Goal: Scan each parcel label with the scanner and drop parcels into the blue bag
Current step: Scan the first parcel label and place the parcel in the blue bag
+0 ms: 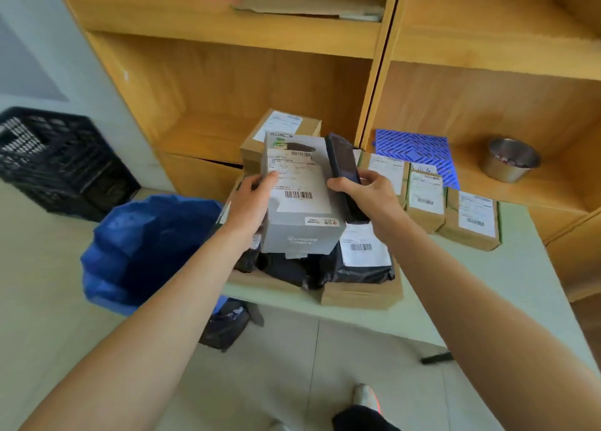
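My left hand [252,199] holds a grey box parcel [297,232] above the table, its white label with barcodes facing up. Just right of the box, my right hand [370,194] grips the dark handheld scanner [341,163], which stands upright beside the label. The blue bag [146,248] sits open on the floor to the left of the table. Under the grey box lie black plastic mailers [325,269] with a white label and flat cardboard parcels [361,292]. More labelled brown boxes [468,222] stand in a row on the right.
A pale green table [471,300] carries the parcels. Behind it are wooden shelves [227,82] holding a brown box [283,128], a blue perforated mat [416,147] and a steel bowl [512,159]. A black crate [61,160] stands at the left.
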{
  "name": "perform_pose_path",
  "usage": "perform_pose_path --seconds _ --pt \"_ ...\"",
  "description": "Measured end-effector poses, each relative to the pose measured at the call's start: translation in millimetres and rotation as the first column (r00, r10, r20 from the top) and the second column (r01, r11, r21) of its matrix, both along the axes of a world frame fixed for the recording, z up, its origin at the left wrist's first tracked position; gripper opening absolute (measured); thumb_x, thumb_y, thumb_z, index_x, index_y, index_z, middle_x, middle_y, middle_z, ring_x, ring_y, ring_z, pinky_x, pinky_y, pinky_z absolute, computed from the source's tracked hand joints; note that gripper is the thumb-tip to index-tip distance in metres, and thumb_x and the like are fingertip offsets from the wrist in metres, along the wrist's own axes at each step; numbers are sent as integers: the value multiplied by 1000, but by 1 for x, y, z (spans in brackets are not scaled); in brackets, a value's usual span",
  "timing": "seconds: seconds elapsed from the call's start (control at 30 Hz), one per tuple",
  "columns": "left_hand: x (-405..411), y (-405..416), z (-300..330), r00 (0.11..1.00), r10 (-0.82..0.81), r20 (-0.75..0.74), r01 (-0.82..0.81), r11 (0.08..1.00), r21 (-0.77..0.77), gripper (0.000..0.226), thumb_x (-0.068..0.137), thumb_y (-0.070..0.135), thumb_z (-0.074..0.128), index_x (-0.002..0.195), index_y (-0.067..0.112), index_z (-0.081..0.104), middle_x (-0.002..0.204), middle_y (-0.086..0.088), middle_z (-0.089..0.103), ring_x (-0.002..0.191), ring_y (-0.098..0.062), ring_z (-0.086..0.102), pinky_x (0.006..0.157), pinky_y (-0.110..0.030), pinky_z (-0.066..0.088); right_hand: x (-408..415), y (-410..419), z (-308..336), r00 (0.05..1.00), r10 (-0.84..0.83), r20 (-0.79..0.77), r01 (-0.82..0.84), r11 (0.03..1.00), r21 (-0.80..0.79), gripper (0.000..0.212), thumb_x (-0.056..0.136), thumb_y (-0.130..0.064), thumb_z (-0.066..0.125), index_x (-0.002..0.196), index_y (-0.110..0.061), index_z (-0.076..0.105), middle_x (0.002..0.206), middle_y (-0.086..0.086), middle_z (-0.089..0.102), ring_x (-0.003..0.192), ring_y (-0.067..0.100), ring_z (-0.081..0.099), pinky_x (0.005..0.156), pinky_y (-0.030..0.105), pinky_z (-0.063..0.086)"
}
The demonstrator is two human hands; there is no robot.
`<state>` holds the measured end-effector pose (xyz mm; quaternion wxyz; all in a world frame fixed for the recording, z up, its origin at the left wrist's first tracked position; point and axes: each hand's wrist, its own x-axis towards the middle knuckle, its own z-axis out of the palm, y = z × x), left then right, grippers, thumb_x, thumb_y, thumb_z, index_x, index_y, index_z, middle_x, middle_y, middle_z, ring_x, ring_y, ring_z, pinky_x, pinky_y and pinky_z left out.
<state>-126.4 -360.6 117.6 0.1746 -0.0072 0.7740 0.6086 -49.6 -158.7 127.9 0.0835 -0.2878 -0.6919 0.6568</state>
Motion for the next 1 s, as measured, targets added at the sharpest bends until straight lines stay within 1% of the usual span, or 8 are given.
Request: perform_pose_path --seconds 0.13,0.23,0.33,0.43,0.57,0.63,0.77,1.0 --pt "-23 -63 8 993 120 21 -121 991 63 44 91 57 55 125 29 59 109 6 71 95 -13 68 66 -30 47 -35 -48 11 997 84 -1 -84 996 19 66 71 -35 92 125 -15 61 109 1 71 97 19 71 87 40 61" --pt "-42 -104 7 979 198 48 -201 977 66 46 86 59 58 122 31 62 106 7 73 97 -16 69 68 -32 49 -65 -79 16 987 159 3 -159 987 29 56 73 -36 90 116 -19 56 101 -4 68 94 18 70 84 35 59" --pt "-62 -140 5 958 278 73 -281 958 48 38 87 57 57 114 32 63 102 5 74 92 -18 70 67 -33 51 -104 -112 13 969 248 -3 -248 968 27 53 69 -40 90 111 -17 67 99 3 75 91 22 73 82 38 60" --pt "-83 -172 3 934 343 101 -348 937 34 29 92 53 55 109 31 63 99 2 73 88 -19 69 64 -32 50 -142 -151 7 944 330 -12 -330 944 -14 50 67 -42 90 107 -17 72 94 5 77 85 26 75 77 40 61" --pt "-109 -213 -8 895 423 140 -426 905 -11 21 94 53 53 102 34 59 101 1 72 92 -20 67 67 -33 50 -182 -203 -5 900 436 -1 -433 893 -118 34 76 -35 87 102 -18 72 84 -5 73 77 16 69 64 32 55" --pt "-119 -233 -17 881 448 153 -449 893 -28 23 94 53 52 105 34 59 102 1 72 91 -20 68 66 -33 50 -198 -225 -12 879 475 27 -468 874 -133 33 77 -37 86 102 -20 73 89 -4 74 84 18 71 71 36 59" --pt "-139 -272 -44 846 478 237 -479 876 -58 34 92 53 53 116 30 62 104 -2 73 95 -25 69 71 -37 54 -224 -267 -35 867 488 101 -472 869 -151 29 76 -37 86 96 -23 70 96 -1 77 93 22 73 85 42 59" --pt "-178 -317 -85 835 421 356 -421 903 -81 34 96 52 50 116 27 61 103 -5 72 92 -25 67 67 -36 51 -252 -322 -75 893 411 181 -378 906 -191 24 80 -33 85 92 -23 67 90 -3 74 80 16 70 66 29 57"
